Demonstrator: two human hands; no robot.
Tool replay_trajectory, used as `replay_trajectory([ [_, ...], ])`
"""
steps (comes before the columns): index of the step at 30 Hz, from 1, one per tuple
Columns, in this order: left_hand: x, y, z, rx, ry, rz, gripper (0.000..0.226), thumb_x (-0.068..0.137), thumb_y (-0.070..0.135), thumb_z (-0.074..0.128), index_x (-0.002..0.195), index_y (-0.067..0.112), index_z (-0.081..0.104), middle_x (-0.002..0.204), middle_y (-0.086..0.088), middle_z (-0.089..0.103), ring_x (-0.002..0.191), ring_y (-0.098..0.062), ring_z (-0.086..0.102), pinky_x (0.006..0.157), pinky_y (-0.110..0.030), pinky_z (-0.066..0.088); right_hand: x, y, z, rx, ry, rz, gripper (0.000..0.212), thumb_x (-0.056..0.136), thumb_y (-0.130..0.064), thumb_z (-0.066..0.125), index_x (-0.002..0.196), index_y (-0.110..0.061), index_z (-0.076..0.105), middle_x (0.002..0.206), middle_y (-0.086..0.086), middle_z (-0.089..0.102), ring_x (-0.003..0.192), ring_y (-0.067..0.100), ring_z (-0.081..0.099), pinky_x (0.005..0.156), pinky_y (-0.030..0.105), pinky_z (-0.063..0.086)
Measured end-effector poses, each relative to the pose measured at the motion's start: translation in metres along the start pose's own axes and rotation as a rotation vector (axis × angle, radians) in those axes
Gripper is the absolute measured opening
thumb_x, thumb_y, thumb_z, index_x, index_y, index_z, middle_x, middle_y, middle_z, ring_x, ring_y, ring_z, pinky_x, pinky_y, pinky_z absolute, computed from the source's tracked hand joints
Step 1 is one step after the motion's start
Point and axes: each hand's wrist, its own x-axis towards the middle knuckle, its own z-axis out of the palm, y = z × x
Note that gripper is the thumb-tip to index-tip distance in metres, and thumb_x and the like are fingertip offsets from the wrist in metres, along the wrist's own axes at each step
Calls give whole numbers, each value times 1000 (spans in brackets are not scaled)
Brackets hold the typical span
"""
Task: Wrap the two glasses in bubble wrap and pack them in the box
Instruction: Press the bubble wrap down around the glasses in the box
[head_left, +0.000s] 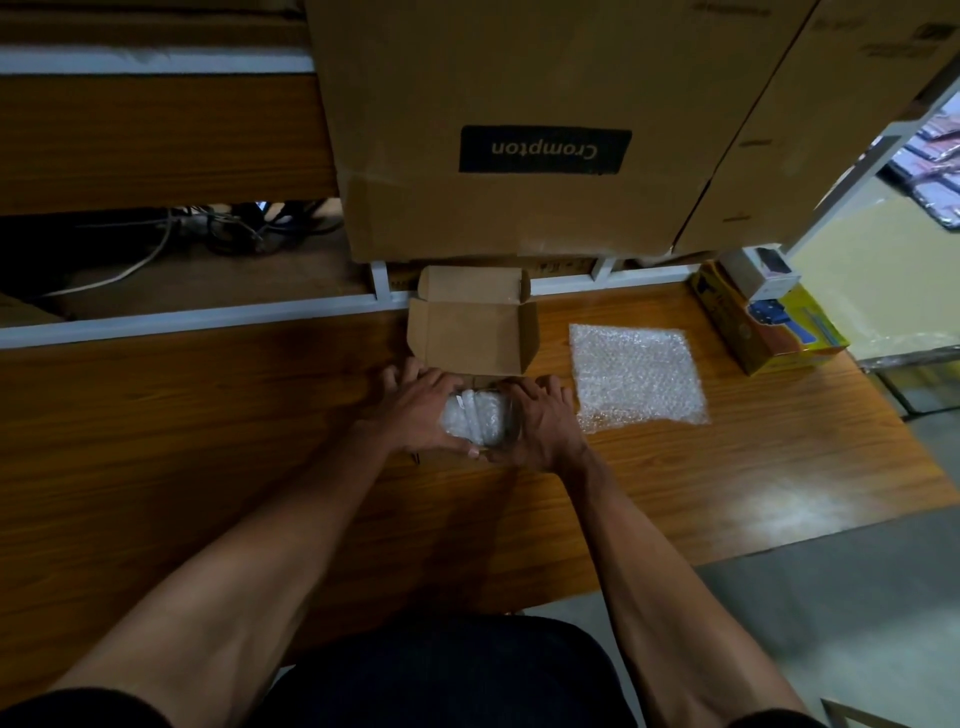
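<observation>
Mid-task, centre of frame. Left hand (415, 410) and right hand (540, 421) each curl their grip round a bubble-wrapped glass (475, 418), held just in front of the open box (470, 332). Its long axis lies roughly left–right; an unwrapped rim appears to face right. Bubble wrap sheet (636, 376) on the bench (208, 415), right of centre, likely awaits the second glass, which is not visible.
</observation>
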Motion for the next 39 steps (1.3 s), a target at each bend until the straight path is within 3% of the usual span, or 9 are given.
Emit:
replay_trajectory([
  [6, -2, 1, -3, -11, -9, 20, 123, 53, 100, 62, 154, 38, 29, 158, 7, 43, 139, -23, 24, 105, -47, 22, -2, 1, 1, -37, -43, 0, 127, 51, -97, 51, 152, -21, 41, 152, 3, 45, 125, 33, 40, 97, 42, 37],
  [10, -3, 1, -10, -99, 35, -28, 109, 70, 96, 56, 157, 36, 29, 151, 11, 53, 140, -21, 27, 102, -45, 24, -8, 2, 5, 24, -5, 44, 119, 64, -100, 46, 155, -23, 41, 154, 3, 44, 129, 34, 38, 100, 45, 37],
  [13, 2, 10, -14, -181, 166, -29, 79, 87, 73, 62, 152, 32, 42, 138, 12, 63, 138, -20, 38, 103, -45, 31, -8, 13, 11, 112, 190, 40, 75, 88, -82, 53, 137, -25, 59, 134, 1, 59, 119, 27, 44, 93, 40, 39],
  [17, 16, 35, -19, -307, 325, 94, 40, 95, 39, 69, 132, 24, 62, 112, 10, 67, 115, -18, 53, 91, -40, 49, -6, 34, 11, 206, 449, 74, 22, 102, -37, 58, 113, -20, 67, 109, 3, 69, 100, 27, 55, 80, 37, 42],
  [21, 37, 79, -20, -391, 268, 198, 28, 99, 31, 65, 127, 26, 65, 115, 10, 63, 111, -12, 54, 89, -37, 50, -10, 63, 7, 169, 436, 225, 30, 98, -32, 47, 115, -15, 66, 105, 9, 69, 96, 31, 56, 75, 40, 46],
  [24, 52, 111, -18, -467, 187, 246, 32, 101, 27, 63, 133, 26, 62, 124, 8, 61, 113, -10, 56, 91, -35, 51, -14, 87, 7, 126, 418, 319, 27, 95, -18, 64, 121, -12, 67, 109, 14, 69, 97, 36, 60, 73, 41, 47],
  [27, 75, 141, -13, -462, 113, 279, 39, 102, 22, 61, 141, 21, 57, 136, 3, 56, 123, -15, 54, 98, -37, 50, -21, 113, 9, 108, 352, 391, 40, 91, -10, 70, 131, -8, 64, 118, 20, 67, 104, 40, 61, 77, 47, 52],
  [33, 124, 184, 1, -391, -2, 176, 63, 103, 16, 59, 161, 12, 34, 162, -7, 37, 149, -27, 36, 118, -41, 38, -23, 156, 15, 109, 293, 453, 44, 97, -7, 63, 141, -6, 59, 136, 23, 61, 118, 42, 58, 88, 54, 54],
  [39, 182, 198, 15, -285, -76, 80, 67, 102, 16, 60, 162, 10, 29, 167, -9, 27, 154, -31, 23, 124, -46, 31, 0, 197, 18, 139, 276, 474, 43, 101, -16, 59, 143, -8, 57, 142, 21, 56, 123, 42, 55, 93, 55, 52],
])
